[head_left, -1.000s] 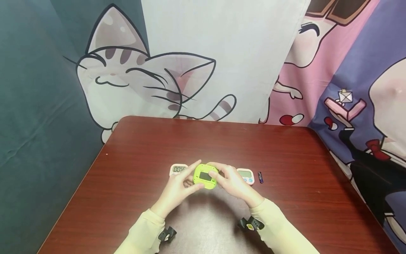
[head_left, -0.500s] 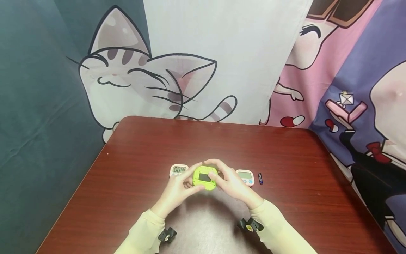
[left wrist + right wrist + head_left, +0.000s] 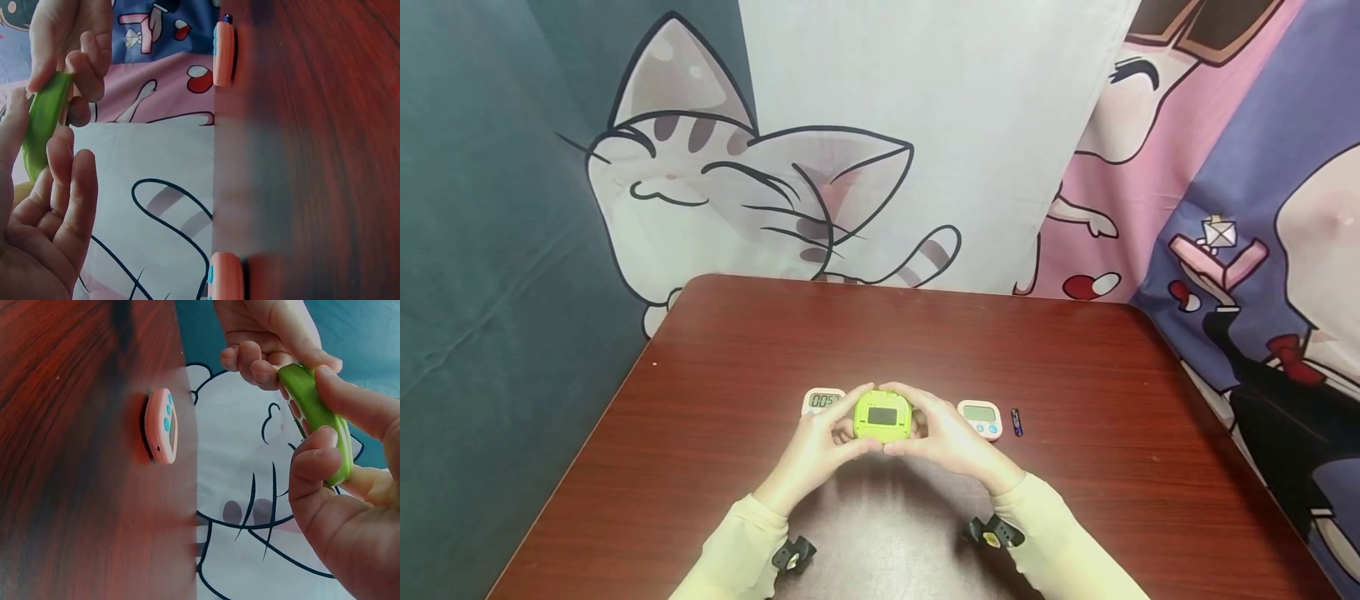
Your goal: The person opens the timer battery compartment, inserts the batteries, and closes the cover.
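Note:
A lime-green digital timer point(image 3: 883, 432) is held up above the table between both hands, its back with a dark rectangle turned to the head camera. My left hand point(image 3: 812, 454) grips its left edge, thumb below and a finger on top. On the opposite edge my right hand point(image 3: 951, 442) pinches it, thumb at the lower rim. Both wrist views show the green timer point(image 3: 45, 122) edge-on, clear of the table. Partly behind the left fingers lies a white timer point(image 3: 822, 400) with a running display. Another white timer point(image 3: 980, 418), its screen blank, lies right of the right hand.
A small dark-blue battery point(image 3: 1017, 422) lies just right of the blank timer. The red-brown wooden table point(image 3: 722, 492) extends around the hands, with printed cartoon curtains point(image 3: 1000, 167) behind it. Dark straps with devices hang at both wrists.
My right thumb has moved from the green timer's back down to its lower edge, uncovering the dark rectangle. The left timer's display has gone from 56 to 57.

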Action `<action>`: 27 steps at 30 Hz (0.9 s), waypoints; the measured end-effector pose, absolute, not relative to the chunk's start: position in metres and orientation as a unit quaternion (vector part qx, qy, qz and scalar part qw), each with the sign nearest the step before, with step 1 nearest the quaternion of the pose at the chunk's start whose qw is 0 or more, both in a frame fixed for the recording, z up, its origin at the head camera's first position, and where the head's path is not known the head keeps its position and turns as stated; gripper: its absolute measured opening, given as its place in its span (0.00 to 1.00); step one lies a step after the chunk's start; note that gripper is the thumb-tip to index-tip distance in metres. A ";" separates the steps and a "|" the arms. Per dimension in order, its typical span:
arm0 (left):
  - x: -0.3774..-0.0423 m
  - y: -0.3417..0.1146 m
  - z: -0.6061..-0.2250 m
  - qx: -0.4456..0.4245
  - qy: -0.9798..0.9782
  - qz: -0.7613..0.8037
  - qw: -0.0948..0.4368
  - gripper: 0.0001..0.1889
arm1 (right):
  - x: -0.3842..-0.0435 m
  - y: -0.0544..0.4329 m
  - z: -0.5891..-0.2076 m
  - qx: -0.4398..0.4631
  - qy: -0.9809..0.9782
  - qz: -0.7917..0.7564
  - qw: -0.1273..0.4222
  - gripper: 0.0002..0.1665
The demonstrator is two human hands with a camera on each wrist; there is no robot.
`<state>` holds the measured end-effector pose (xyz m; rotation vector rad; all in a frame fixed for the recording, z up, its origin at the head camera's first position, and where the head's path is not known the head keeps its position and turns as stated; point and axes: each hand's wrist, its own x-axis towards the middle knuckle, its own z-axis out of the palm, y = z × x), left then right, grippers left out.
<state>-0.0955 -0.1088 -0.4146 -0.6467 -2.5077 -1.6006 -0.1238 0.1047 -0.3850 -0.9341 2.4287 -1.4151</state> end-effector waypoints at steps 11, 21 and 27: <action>-0.095 -0.109 -0.413 -0.210 -0.830 -0.515 0.050 0.38 | -0.125 0.103 -0.391 -0.313 0.800 -0.503 0.092 0.42; -0.094 -0.104 -0.420 -0.172 -0.831 -0.525 0.065 0.36 | -0.124 0.099 -0.395 -0.292 0.808 -0.506 0.077 0.39; -0.093 -0.104 -0.421 -0.172 -0.840 -0.510 0.067 0.36 | -0.124 0.098 -0.398 -0.280 0.815 -0.502 0.070 0.38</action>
